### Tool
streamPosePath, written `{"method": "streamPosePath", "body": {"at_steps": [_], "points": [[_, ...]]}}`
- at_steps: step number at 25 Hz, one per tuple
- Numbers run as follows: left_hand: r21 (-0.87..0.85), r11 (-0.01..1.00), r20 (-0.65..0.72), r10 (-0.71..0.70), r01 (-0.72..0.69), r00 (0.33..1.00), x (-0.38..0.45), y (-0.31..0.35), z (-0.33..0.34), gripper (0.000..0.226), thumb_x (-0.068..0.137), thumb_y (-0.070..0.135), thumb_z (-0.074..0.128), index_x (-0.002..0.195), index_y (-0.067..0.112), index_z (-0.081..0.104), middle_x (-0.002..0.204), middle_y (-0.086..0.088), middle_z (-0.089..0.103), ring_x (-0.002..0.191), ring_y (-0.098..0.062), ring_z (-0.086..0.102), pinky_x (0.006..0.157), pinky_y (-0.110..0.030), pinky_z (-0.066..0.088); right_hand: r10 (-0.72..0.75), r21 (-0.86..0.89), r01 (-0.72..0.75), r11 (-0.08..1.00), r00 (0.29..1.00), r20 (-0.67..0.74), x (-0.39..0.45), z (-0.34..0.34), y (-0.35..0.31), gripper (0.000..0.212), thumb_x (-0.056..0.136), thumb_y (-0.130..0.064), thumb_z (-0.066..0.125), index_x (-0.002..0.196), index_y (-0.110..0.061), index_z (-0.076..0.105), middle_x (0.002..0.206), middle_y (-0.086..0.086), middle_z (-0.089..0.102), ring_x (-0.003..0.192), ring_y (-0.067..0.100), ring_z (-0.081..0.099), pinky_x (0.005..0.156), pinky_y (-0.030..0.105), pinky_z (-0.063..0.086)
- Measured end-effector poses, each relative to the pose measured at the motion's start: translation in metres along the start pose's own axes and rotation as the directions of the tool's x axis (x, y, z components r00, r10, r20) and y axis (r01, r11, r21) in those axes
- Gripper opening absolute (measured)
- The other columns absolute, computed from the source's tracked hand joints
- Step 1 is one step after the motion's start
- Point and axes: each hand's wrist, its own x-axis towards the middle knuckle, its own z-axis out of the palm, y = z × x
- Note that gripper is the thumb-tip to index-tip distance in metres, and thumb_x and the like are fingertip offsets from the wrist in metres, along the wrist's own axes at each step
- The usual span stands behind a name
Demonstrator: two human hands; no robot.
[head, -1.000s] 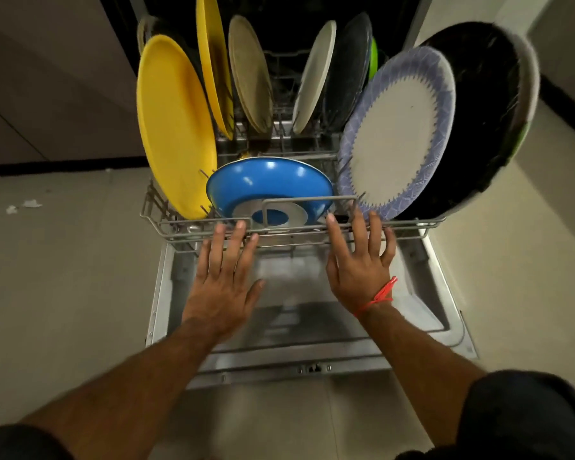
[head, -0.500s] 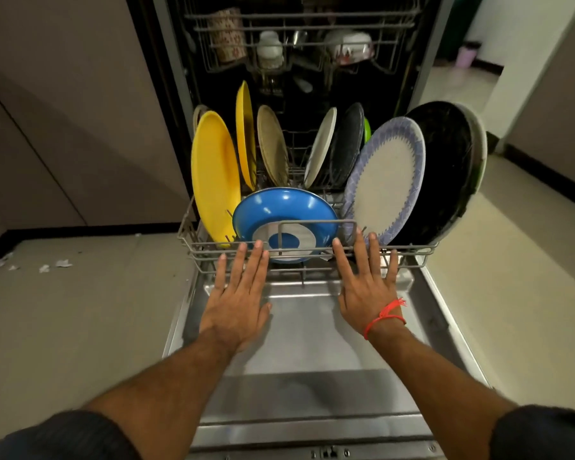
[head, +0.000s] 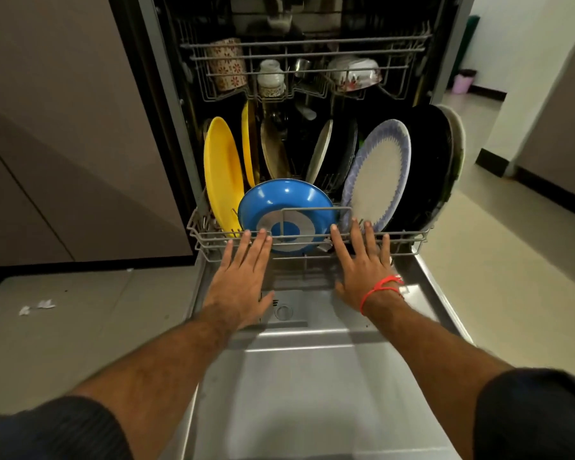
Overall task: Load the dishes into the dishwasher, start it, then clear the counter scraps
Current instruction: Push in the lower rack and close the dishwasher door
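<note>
Left hand (head: pixel 243 280) and right hand (head: pixel 362 270), fingers straight and holding nothing, press the lower rack's (head: pixel 412 239) front edge; push evenly so plates stay seated.

Nothing here can be read. The dishwasher door (head: pixel 329 376) lies open and its steel inner face carries a few small dark marks beside the round dispenser cap (head: pixel 283 312), but they are too small and blurred to make out as letters or numbers. The patterned cup (head: pixel 226 64) on the far upper rack shows only red flower shapes, no words, and the bowl (head: pixel 354 74) to the right of it has a painted pattern, not lettering. The plates in the near rack bear no brand or label that shows.
</note>
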Motion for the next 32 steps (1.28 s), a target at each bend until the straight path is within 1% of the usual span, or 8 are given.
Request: {"method": "streamPosePath", "body": {"at_steps": [3, 9, 12, 15, 19, 23, 28, 32], "points": [[-0.017, 1.0, -0.006, 0.026, -0.026, 1.0, 0.021, -0.01, 0.005, 0.103, 0.096, 0.067, 0.037, 0.156, 0.008, -0.023, 0.164, -0.01, -0.029, 0.154, -0.032, -0.02, 0.126, -0.054, 0.001, -0.009, 0.007, 0.009, 1.0, 1.0, -0.008, 0.022, 0.007, 0.003, 0.107, 0.09, -0.044, 0.054, 0.146, -0.03, -0.036, 0.16, 0.016, -0.026, 0.147, 0.037, -0.024, 0.119, 0.059, -0.007], [0.002, 0.999, 0.003, 0.037, -0.037, 0.999, 0.074, -0.027, 0.017, 0.1, 0.097, 0.064, 0.038, 0.157, 0.01, -0.021, 0.167, -0.009, -0.023, 0.155, -0.03, -0.014, 0.126, -0.052, -0.002, -0.031, -0.044, 0.034, 0.998, 0.998, 0.057, 0.077, 0.012, 0.012, 0.113, 0.088, -0.048, 0.059, 0.145, -0.03, -0.037, 0.16, 0.017, -0.025, 0.147, 0.038, -0.022, 0.119, 0.051, -0.011], [-0.023, 0.999, -0.01, 0.043, -0.043, 0.999, 0.098, -0.036, 0.02, 0.094, 0.1, 0.05, 0.046, 0.159, 0.01, -0.015, 0.169, -0.009, -0.017, 0.156, -0.031, -0.009, 0.127, -0.051, 0.002, -0.048, -0.053, 0.053, 0.997, 0.994, 0.094, 0.106, 0.014, 0.016, 0.114, 0.087, -0.05, 0.061, 0.148, -0.029, -0.033, 0.16, 0.017, -0.024, 0.148, 0.039, -0.02, 0.12, 0.051, -0.008], [-0.066, 0.996, 0.003, 0.055, -0.054, 0.999, 0.115, -0.044, 0.022, 0.088, 0.1, 0.031, 0.049, 0.16, 0.011, -0.013, 0.169, -0.008, -0.015, 0.156, -0.031, -0.008, 0.127, -0.05, 0.002, -0.039, -0.064, 0.047, 0.997, 0.993, 0.115, 0.125, 0.018, 0.017, 0.113, 0.086, -0.046, 0.062, 0.149, -0.029, -0.031, 0.161, 0.018, -0.022, 0.148, 0.039, -0.019, 0.12, 0.051, -0.007], [-0.138, 0.99, 0.018, 0.038, -0.035, 0.999, 0.134, -0.048, 0.035, 0.094, 0.095, 0.022, 0.054, 0.16, 0.012, -0.013, 0.169, -0.007, -0.017, 0.156, -0.03, -0.011, 0.127, -0.049, 0.001, -0.038, -0.065, 0.046, 0.997, 0.991, 0.125, 0.146, 0.028, 0.017, 0.111, 0.087, -0.043, 0.061, 0.15, -0.028, -0.029, 0.161, 0.019, -0.021, 0.148, 0.04, -0.019, 0.122, 0.051, -0.006], [-0.195, 0.981, 0.062, 0.029, -0.016, 0.998, 0.159, -0.049, 0.034, 0.095, 0.094, 0.018, 0.057, 0.161, 0.012, -0.01, 0.169, -0.007, -0.014, 0.156, -0.031, -0.009, 0.127, -0.047, 0.0, -0.035, -0.066, 0.05, 0.997, 0.975, 0.22, 0.17, 0.022, 0.023, 0.115, 0.085, -0.039, 0.067, 0.151, -0.03, -0.026, 0.161, 0.018, -0.02, 0.149, 0.038, -0.017, 0.121, 0.051, -0.005], [-0.25, 0.968, 0.092, 0.045, -0.021, 0.995, 0.174, -0.058, 0.033, 0.098, 0.091, 0.016, 0.06, 0.162, 0.014, -0.008, 0.17, -0.005, -0.013, 0.156, -0.029, -0.009, 0.126, -0.046, 0.002, -0.013, -0.054, 0.025, 0.998, 0.978, 0.207, 0.185, 0.027, 0.021, 0.113, 0.086, -0.034, 0.066, 0.15, -0.031, -0.027, 0.161, 0.018, -0.021, 0.149, 0.039, -0.017, 0.121, 0.052, -0.004], [-0.258, 0.966, 0.111, 0.044, -0.014, 0.993, 0.186, -0.066, 0.026, 0.095, 0.095, 0.019, 0.061, 0.162, 0.016, -0.007, 0.17, -0.004, -0.012, 0.156, -0.028, -0.008, 0.125, -0.046, 0.003, 0.022, -0.061, -0.005, 0.998, 0.961, 0.275, 0.2, 0.017, 0.019, 0.111, 0.087, -0.034, 0.066, 0.151, -0.033, -0.024, 0.162, 0.014, -0.021, 0.15, 0.037, -0.015, 0.121, 0.057, 0.0]]}}
